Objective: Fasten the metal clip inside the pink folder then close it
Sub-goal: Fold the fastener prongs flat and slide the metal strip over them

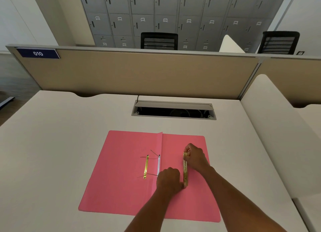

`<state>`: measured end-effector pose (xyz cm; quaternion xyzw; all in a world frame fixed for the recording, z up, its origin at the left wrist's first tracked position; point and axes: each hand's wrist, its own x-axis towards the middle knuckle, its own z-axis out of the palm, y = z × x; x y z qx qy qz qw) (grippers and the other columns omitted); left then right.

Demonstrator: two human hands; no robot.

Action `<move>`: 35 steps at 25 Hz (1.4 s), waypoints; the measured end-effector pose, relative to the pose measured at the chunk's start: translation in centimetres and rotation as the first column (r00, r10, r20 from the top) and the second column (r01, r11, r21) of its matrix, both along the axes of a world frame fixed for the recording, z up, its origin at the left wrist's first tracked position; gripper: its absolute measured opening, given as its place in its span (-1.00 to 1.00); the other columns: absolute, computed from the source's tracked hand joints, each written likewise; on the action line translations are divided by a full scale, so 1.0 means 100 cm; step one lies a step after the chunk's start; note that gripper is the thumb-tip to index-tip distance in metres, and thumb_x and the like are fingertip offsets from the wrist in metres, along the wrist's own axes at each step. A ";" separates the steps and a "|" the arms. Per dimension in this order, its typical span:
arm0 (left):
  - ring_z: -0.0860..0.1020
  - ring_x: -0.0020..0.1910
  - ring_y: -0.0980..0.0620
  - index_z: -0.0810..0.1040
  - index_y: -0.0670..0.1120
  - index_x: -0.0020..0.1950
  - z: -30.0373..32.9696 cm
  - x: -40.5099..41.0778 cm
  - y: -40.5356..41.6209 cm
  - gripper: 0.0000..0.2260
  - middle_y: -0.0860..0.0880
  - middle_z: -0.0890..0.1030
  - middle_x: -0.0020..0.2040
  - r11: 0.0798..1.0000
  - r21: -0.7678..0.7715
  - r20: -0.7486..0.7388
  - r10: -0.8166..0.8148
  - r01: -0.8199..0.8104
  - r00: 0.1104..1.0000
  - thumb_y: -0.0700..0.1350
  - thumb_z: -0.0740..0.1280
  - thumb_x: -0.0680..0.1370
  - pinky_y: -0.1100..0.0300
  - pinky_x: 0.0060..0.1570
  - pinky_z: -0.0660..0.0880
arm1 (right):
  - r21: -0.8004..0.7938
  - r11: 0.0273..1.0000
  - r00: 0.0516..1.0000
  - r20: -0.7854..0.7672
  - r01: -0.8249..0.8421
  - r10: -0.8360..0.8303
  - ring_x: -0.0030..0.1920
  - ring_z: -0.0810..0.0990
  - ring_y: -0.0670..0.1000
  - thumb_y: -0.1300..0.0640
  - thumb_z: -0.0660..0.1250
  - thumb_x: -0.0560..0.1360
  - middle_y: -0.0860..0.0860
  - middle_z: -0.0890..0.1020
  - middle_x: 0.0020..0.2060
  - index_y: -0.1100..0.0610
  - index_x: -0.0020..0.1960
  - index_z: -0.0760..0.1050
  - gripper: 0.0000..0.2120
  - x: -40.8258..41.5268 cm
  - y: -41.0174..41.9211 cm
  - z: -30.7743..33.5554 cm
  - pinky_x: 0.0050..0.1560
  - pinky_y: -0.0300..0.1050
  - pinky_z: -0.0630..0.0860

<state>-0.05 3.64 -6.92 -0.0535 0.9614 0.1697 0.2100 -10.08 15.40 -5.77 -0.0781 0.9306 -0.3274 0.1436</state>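
The pink folder [121, 176] lies open and flat on the white desk. Beside its spine sits a gold metal strip [146, 167] with thin wire prongs sticking up and outward at both ends. On the right leaf a second gold metal bar [185, 169] stands on its edge. My left hand [169, 180] pinches the near end of that bar. My right hand [195, 156] grips its far end. Both forearms come in from the bottom right.
An open cable tray [173, 110] is set into the desk behind the folder. A beige partition [139, 71] closes the back of the desk, and a white side divider [271, 127] rises on the right. Lockers and two black chairs stand beyond.
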 end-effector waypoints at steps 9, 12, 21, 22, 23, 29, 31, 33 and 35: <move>0.58 -0.27 0.11 0.72 -0.04 -0.13 0.038 -0.026 -0.059 -0.86 0.07 0.65 -0.25 0.777 0.548 -0.040 0.395 -0.310 0.918 -0.14 0.35 0.51 0.27 -0.24 0.46 | -0.353 0.933 0.998 0.018 0.065 -0.062 -0.42 0.64 0.03 0.32 0.43 0.42 0.21 0.66 -0.26 0.18 -0.05 0.53 -0.85 -0.002 -0.042 0.037 -0.41 -0.17 0.60; 0.66 -0.16 0.04 0.73 -0.09 -0.09 0.040 -0.023 -0.089 -0.90 -0.01 0.72 -0.17 0.695 0.625 -0.010 0.463 -0.356 0.886 -0.17 0.40 0.50 0.20 -0.06 0.54 | -0.424 0.901 0.996 0.047 0.094 -0.081 -0.35 0.67 0.04 0.23 0.38 0.50 0.17 0.67 -0.21 0.17 0.03 0.51 -0.88 0.004 -0.068 0.043 -0.38 -0.17 0.62; 0.51 -0.46 0.28 0.67 -0.21 -0.07 0.026 0.003 -0.156 -0.88 0.08 0.60 -0.39 0.530 0.669 0.142 0.597 -0.522 0.789 -0.26 0.34 0.58 0.41 -0.41 0.39 | -0.276 0.953 0.987 0.067 -0.122 0.146 -0.13 0.56 -0.17 0.32 0.37 0.44 -0.02 0.62 -0.05 -0.03 -0.04 0.60 -0.74 0.069 -0.074 -0.009 -0.04 -0.33 0.49; 0.49 -0.51 0.29 0.65 -0.18 -0.13 0.021 0.005 -0.159 -0.86 0.12 0.59 -0.47 0.515 0.661 0.174 0.601 -0.545 0.780 -0.27 0.34 0.58 0.43 -0.46 0.38 | -0.270 0.951 0.985 0.034 -0.152 0.167 -0.18 0.54 -0.21 0.31 0.39 0.42 -0.05 0.58 -0.07 -0.08 -0.05 0.59 -0.71 0.074 -0.073 -0.013 -0.08 -0.40 0.44; 0.47 -0.54 0.28 0.63 -0.15 -0.18 0.017 0.008 -0.161 -0.83 0.13 0.56 -0.54 0.500 0.657 0.203 0.604 -0.565 0.771 -0.26 0.34 0.59 0.45 -0.50 0.35 | -0.267 0.947 0.981 0.020 -0.181 0.194 -0.22 0.52 -0.22 0.27 0.44 0.39 -0.08 0.54 -0.10 -0.15 -0.08 0.58 -0.69 0.079 -0.073 -0.015 -0.13 -0.43 0.41; 0.50 -0.26 0.08 0.64 -0.15 -0.04 0.012 0.014 -0.161 -0.90 -0.04 0.62 -0.24 0.432 0.689 0.272 0.591 -0.582 0.760 -0.18 0.34 0.60 0.41 -0.42 0.40 | -0.233 0.938 0.963 0.021 -0.257 0.269 -0.18 0.51 -0.17 0.15 0.49 0.37 -0.10 0.57 -0.19 -0.30 -0.24 0.53 -0.68 0.090 -0.081 -0.025 -0.14 -0.39 0.37; 0.52 -0.24 0.12 0.65 -0.19 0.04 0.012 0.013 -0.158 -0.88 -0.06 0.64 -0.18 0.426 0.696 0.278 0.582 -0.578 0.764 -0.17 0.35 0.60 0.42 -0.38 0.40 | -0.249 0.942 0.972 0.009 -0.226 0.236 -0.18 0.54 -0.20 0.18 0.47 0.39 -0.13 0.59 -0.23 -0.27 -0.27 0.55 -0.68 0.090 -0.082 -0.027 -0.15 -0.42 0.36; 0.55 -0.16 0.10 0.66 -0.22 0.11 0.012 0.011 -0.156 -0.82 -0.07 0.65 -0.10 0.412 0.706 0.291 0.574 -0.577 0.765 -0.15 0.38 0.58 0.35 -0.29 0.39 | -0.247 0.948 0.978 -0.001 -0.201 0.207 -0.18 0.55 -0.22 0.19 0.46 0.40 -0.15 0.61 -0.25 -0.26 -0.28 0.55 -0.67 0.090 -0.083 -0.029 -0.15 -0.45 0.36; 0.56 -0.15 0.12 0.66 -0.22 0.13 0.012 0.008 -0.155 -0.80 -0.05 0.65 -0.08 0.400 0.706 0.316 0.561 -0.584 0.765 -0.16 0.39 0.57 0.35 -0.28 0.39 | -0.222 0.957 0.982 -0.003 -0.186 0.190 -0.19 0.56 -0.20 0.18 0.45 0.40 -0.16 0.61 -0.26 -0.26 -0.30 0.55 -0.68 0.089 -0.085 -0.031 -0.16 -0.44 0.35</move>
